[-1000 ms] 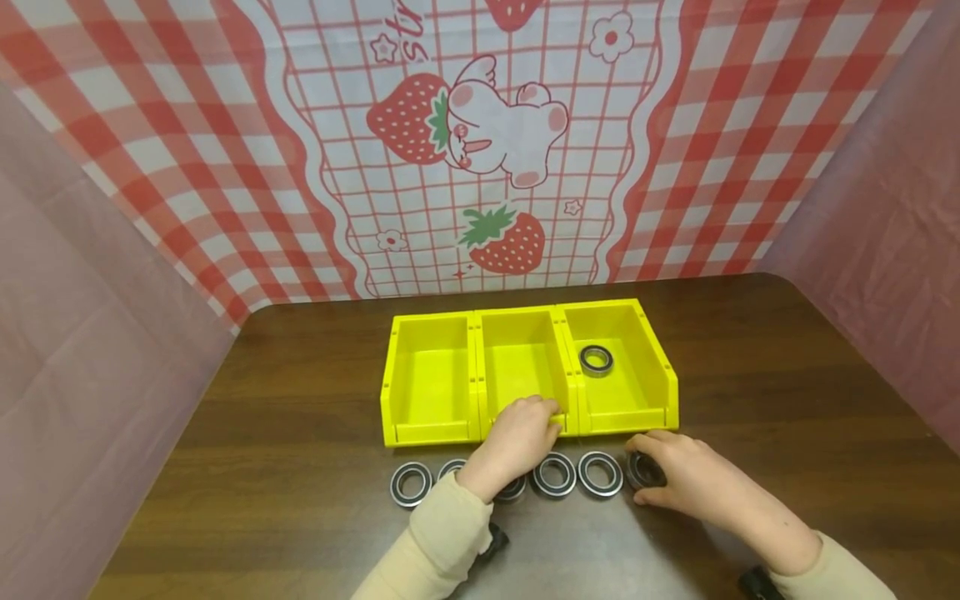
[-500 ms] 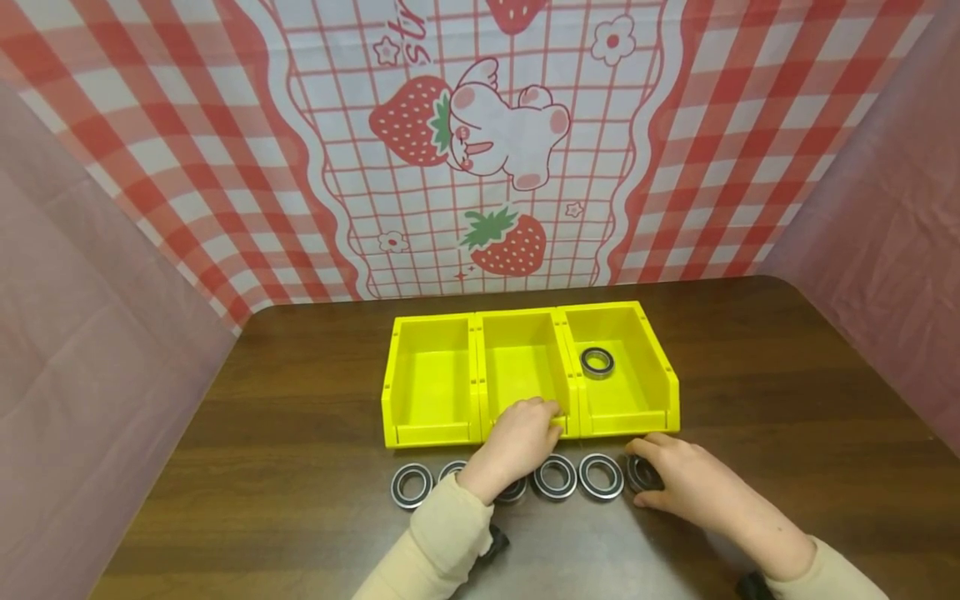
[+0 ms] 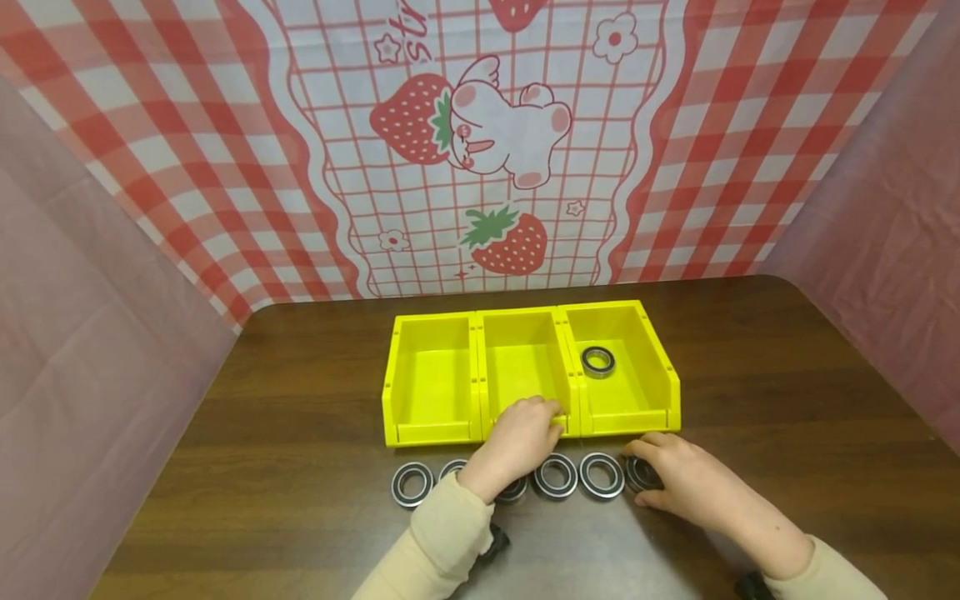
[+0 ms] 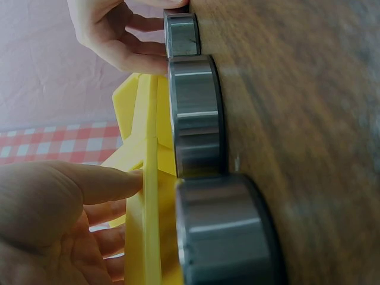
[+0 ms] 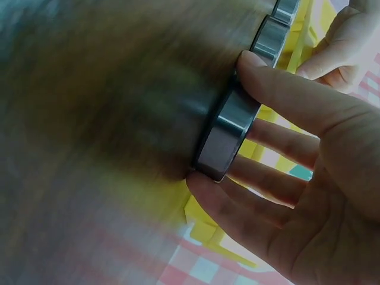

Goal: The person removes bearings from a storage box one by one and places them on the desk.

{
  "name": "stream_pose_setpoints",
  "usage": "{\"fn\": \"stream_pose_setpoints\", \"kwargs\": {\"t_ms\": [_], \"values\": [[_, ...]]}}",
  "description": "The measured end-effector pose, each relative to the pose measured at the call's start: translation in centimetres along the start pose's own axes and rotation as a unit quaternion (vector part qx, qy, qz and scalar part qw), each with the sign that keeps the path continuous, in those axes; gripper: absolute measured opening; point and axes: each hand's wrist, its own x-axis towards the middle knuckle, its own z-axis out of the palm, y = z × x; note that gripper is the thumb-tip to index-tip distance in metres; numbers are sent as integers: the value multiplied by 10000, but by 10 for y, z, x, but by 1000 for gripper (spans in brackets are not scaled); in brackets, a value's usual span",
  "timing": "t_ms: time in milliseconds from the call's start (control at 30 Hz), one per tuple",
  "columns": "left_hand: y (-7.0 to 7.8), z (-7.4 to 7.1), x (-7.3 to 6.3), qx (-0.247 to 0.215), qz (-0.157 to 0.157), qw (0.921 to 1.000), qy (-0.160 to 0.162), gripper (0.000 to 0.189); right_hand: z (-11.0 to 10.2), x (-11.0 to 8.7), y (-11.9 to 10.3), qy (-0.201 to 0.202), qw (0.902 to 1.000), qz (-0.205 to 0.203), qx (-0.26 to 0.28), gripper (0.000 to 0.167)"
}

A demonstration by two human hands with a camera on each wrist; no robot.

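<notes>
My left hand (image 3: 520, 435) grips the front edge of the middle yellow bin (image 3: 517, 362); the left wrist view shows its thumb (image 4: 122, 183) on the rim, the other fingers reaching behind. At the right end of a row of ball bearings, my right hand (image 3: 686, 475) holds a bearing (image 5: 223, 138) by its outer rim. Thumb and fingertips lie on opposite sides of it, and it stays flat on the table. Just left of it lies another bearing (image 3: 618, 477). My left forearm partly hides some bearings in the row.
Side bins, one left (image 3: 435, 383) and one right (image 3: 626, 392), adjoin the middle bin. A single bearing (image 3: 598, 375) lies in the right bin. The row's left end is a bearing (image 3: 397, 486) on the brown table (image 3: 285, 467). Checked cloth (image 3: 225, 183) hangs behind.
</notes>
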Motion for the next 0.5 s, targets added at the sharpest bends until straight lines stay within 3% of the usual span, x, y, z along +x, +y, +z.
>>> {"fn": "stream_pose_setpoints", "kwargs": {"t_ms": [500], "values": [[1,1,1,-29,-4,10000,44,21,-1,1,1,-162,9999,-11,36,45]]}}
